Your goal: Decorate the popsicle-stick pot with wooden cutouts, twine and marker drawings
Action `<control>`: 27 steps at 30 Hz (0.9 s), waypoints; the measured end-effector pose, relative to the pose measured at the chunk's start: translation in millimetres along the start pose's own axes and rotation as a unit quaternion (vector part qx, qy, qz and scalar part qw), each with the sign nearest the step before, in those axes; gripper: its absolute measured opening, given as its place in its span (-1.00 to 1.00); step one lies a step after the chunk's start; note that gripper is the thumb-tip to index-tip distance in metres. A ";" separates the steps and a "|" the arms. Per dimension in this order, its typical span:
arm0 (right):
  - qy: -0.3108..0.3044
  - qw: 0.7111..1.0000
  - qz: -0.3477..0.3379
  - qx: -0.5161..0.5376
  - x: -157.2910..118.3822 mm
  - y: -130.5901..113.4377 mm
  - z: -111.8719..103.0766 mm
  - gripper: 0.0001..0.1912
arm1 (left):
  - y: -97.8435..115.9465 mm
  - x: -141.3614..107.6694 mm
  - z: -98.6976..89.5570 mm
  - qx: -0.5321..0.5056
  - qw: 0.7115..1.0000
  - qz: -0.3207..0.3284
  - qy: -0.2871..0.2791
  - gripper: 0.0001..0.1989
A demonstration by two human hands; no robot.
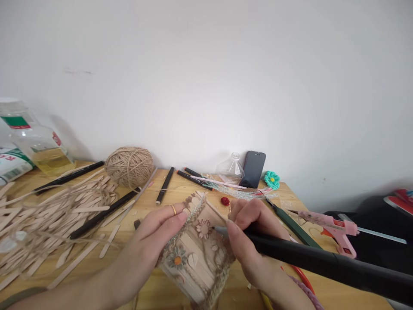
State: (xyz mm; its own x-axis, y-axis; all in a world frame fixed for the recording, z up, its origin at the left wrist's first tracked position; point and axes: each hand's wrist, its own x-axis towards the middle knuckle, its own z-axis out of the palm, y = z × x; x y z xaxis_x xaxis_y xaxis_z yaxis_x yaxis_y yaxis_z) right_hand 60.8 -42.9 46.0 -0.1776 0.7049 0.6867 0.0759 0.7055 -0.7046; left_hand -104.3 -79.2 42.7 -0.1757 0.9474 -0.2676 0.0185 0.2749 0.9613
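A craft-stick panel (193, 280), edged with twine and decorated with wooden flowers, is tilted above the table's front. My left hand (158, 239) grips its upper left edge, thumb on the twine border. One flower (178, 259) has grey petals and an orange centre; beside it lies a pale heart-shaped piece (192, 261). My right hand (254, 232) holds a black marker (290, 249) with a grey tip, which points at a pinkish-brown flower (204, 228) on the panel. The marker tip is at that flower's right edge; whether it touches is unclear.
Loose craft sticks (77, 215) and a twine ball (129, 167) lie left. Bottles stand far left. Behind the panel are markers (165, 185), a small clear bottle (235, 165) and a phone (253, 168). A pink glue gun (335, 228) is at the right edge.
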 end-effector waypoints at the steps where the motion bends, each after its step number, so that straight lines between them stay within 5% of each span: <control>1: -0.001 1.000 -0.001 0.003 -0.1 0.1 0.0 -0.75 | -1.2 0.7 -1.1 0.004 1.000 0.002 -0.001 -0.58; 8: -0.015 1.000 0.002 -0.005 -1.3 3.7 -2.6 -0.75 | -9.7 7.8 -8.9 0.034 0.999 0.008 -0.033 -0.50; 18: -0.019 1.000 0.012 -0.015 -2.4 0.6 -3.0 -0.76 | 4.8 3.5 -9.1 0.048 0.998 0.039 -0.026 -0.72; 27: -0.010 1.000 -0.004 -0.001 -3.6 2.5 -2.7 -0.75 | -4.7 6.1 -7.3 0.036 0.999 0.025 -0.020 -0.59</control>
State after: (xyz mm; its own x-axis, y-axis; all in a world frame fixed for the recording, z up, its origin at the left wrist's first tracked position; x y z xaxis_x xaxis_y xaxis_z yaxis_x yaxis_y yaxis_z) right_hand 64.3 -43.5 42.3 -0.1979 0.6971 0.6891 0.0765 0.7118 -0.6982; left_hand -112.7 -75.9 37.1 -0.1337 0.9658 -0.2223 0.0982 0.2361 0.9668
